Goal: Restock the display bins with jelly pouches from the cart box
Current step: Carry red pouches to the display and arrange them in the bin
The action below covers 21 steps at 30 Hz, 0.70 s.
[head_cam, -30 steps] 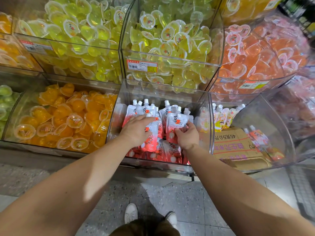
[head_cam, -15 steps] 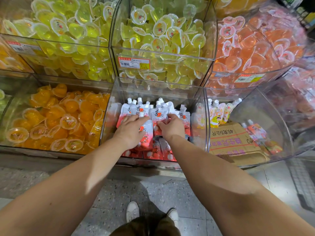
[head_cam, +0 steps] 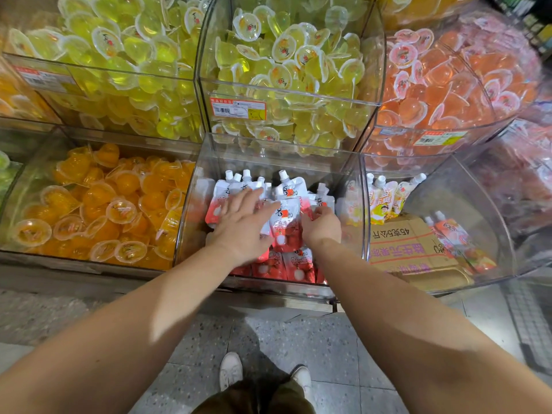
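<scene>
Left hand (head_cam: 242, 225) now flat, fingers straight, pressing jelly pouches (head_cam: 283, 225) in display bin (head_cam: 268, 144); right hand (head_cam: 321, 225) has moved inward, pinching one: arranging continues.

Shop aisle, clear display bins (head_cam: 363, 204) of jelly cups (head_cam: 280, 76), price labels (head_cam: 238, 108)

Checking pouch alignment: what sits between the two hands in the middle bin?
In the head view, one upright red-and-white pouch stands between the left hand and right hand, both touching it.
</scene>
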Available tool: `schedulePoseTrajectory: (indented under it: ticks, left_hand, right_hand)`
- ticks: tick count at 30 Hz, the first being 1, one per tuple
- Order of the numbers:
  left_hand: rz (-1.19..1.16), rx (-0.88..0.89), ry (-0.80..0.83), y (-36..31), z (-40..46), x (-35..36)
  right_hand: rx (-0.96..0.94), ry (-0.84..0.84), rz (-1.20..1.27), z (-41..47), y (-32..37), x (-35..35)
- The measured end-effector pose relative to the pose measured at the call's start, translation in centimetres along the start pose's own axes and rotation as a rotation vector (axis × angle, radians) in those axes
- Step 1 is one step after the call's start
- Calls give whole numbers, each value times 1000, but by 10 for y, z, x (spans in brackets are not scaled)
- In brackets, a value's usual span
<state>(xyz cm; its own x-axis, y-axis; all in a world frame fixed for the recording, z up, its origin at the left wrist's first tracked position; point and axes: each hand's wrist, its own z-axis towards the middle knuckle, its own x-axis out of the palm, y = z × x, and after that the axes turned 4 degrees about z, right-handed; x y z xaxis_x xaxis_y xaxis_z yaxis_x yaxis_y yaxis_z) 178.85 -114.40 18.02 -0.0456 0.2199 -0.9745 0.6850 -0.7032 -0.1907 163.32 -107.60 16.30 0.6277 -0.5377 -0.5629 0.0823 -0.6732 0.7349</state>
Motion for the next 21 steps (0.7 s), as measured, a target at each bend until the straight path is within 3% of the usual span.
schedulePoseTrajectory:
  ticks: [3,5,11,18,21]
  left_hand:
    - [293,167,156,-16,7,0]
    - [373,170,219,-22,10,3]
    - [360,104,79,-30,14,13]
    - [243,75,-81,-23,20,23]
    - [202,28,-116,-24,30,24]
  right_hand:
    - [24,-29,12,2,0,4]
    - [42,-48,10,5,0,6]
    - [13,-9,64,7,0,3]
    - [153,-221,474,-10,-3,6]
    - [209,-164,643,-17,0,6]
